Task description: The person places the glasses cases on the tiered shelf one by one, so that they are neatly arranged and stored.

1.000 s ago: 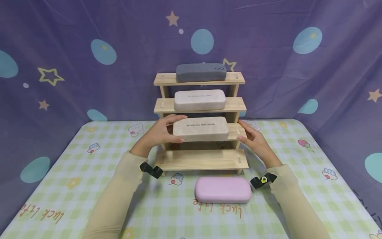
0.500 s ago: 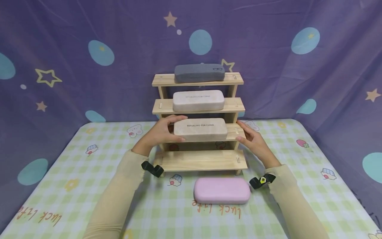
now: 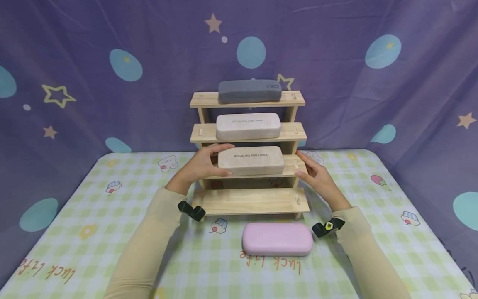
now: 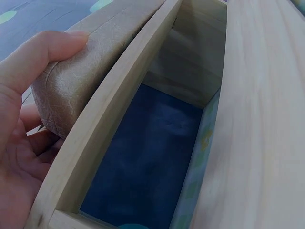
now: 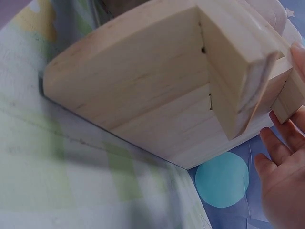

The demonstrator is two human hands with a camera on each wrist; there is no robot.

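My left hand [image 3: 199,166] holds the left end of a beige glasses case [image 3: 257,161] printed "REFUELING FOR CHINA", thumb in front and fingers behind. The case sits at the second-lowest step of a stepped wooden display rack [image 3: 254,201]. In the left wrist view, the case [image 4: 90,67] lies along that step's edge, pinched between thumb and fingers. At the step's right end, my right hand [image 3: 319,176] grips the rack, its thumb at the front edge. Seen from the right wrist, several fingertips of the right hand [image 5: 286,167] touch the board's end from below.
A paler glasses case [image 3: 248,126] rests one step up, and a grey-blue glasses case [image 3: 250,91] on the top step. On the checked tablecloth [image 3: 112,232] in front of the rack lies a pink glasses case [image 3: 278,239]. A purple patterned curtain [image 3: 321,83] hangs behind.
The beige case has shifted back slightly on its step in my left hand. My right hand keeps its hold on the rack's end. The head view has moved a little.
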